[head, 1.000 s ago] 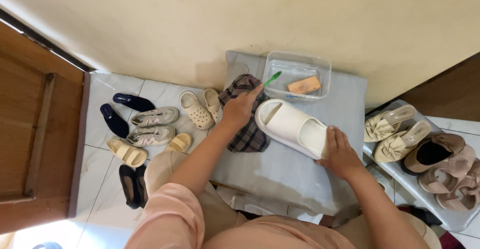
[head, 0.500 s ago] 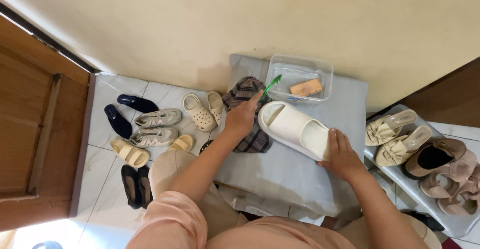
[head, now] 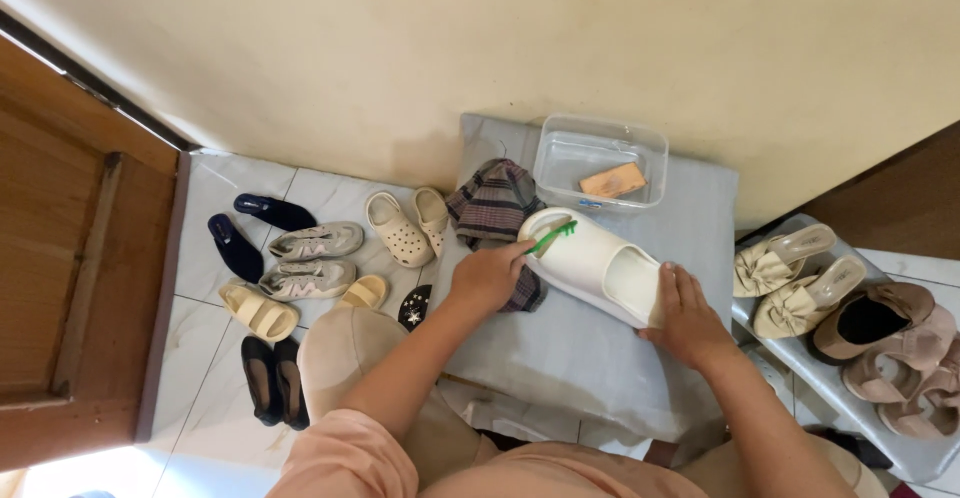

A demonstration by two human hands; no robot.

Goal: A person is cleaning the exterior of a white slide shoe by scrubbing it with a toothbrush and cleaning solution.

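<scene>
The left hand (head: 488,278) grips a green brush (head: 553,237) whose bristles rest on the toe of a white slide sandal (head: 592,264). The right hand (head: 684,314) lies flat, fingers spread, holding the sandal's heel end. The sandal lies on a grey mat (head: 600,358), beside a checked cloth (head: 492,203) and a clear tub (head: 600,161).

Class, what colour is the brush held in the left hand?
Green: the brush in the left hand shows best in the head view, against the cream slipper.
</scene>
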